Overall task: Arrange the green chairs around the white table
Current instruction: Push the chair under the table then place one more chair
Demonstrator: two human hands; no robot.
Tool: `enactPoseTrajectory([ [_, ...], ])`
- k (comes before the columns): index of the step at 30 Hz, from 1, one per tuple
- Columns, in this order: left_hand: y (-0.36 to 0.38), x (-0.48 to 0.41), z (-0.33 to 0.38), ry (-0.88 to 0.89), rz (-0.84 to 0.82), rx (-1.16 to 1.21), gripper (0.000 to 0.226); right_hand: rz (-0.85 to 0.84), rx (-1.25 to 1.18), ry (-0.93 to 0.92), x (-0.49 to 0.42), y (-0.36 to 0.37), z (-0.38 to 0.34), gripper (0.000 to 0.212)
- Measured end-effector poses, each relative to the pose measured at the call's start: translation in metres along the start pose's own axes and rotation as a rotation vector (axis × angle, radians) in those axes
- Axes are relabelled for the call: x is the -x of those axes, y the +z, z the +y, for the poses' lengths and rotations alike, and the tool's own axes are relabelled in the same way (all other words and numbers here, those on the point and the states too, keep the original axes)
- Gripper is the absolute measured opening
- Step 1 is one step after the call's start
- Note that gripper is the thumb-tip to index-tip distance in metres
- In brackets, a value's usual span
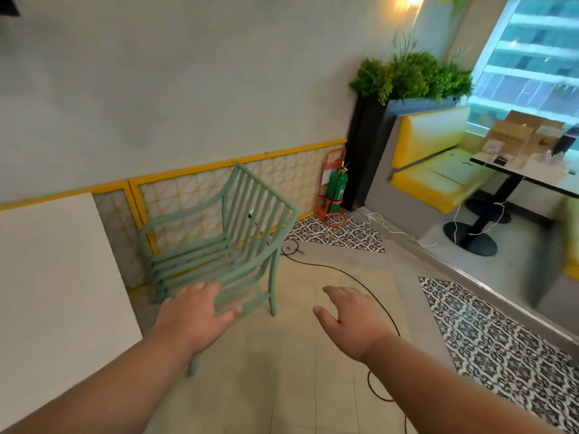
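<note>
A green slatted armchair [238, 233] stands on the floor near the wall, its seat facing the white table [56, 277] at the left. My left hand [195, 317] hovers over the chair's near armrest with its fingers spread; whether it touches the rail I cannot tell. My right hand [347, 317] is held out over the bare floor to the right of the chair, fingers relaxed, holding nothing.
A black cable [354, 278] snakes across the floor under my right hand. A green fire extinguisher [336, 191] in a red stand sits by the wall. A dark planter [366, 151], a yellow bench [438, 170] and a dark table [532, 180] with boxes fill the right.
</note>
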State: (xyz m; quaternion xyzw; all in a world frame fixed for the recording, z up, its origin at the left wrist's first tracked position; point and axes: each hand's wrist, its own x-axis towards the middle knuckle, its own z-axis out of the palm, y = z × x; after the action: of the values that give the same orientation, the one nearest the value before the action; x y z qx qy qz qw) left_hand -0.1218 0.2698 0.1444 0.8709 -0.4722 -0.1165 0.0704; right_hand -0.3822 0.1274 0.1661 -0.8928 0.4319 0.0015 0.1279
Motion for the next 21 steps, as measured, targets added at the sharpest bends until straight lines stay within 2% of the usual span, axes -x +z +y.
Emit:
enactPoseTrajectory([
  [6, -0.012, -0.104, 0.045, -0.014, -0.025, -0.020, 0.083, 0.033, -0.011, -0.004, -0.099, -0.029, 0.046, 0.059],
  [10, -0.015, -0.167, 0.074, -0.046, -0.016, -0.004, 0.082, -0.007, 0.000, -0.062, -0.169, -0.037, 0.078, 0.062],
  [17, -0.004, -0.255, 0.129, -0.231, 0.013, 0.017, 0.081, -0.063, 0.036, -0.238, -0.309, -0.066, 0.138, 0.066],
  [21, -0.011, -0.291, 0.153, -0.340, 0.031, 0.070, 0.080, -0.098, 0.080, -0.323, -0.377, -0.092, 0.161, 0.057],
])
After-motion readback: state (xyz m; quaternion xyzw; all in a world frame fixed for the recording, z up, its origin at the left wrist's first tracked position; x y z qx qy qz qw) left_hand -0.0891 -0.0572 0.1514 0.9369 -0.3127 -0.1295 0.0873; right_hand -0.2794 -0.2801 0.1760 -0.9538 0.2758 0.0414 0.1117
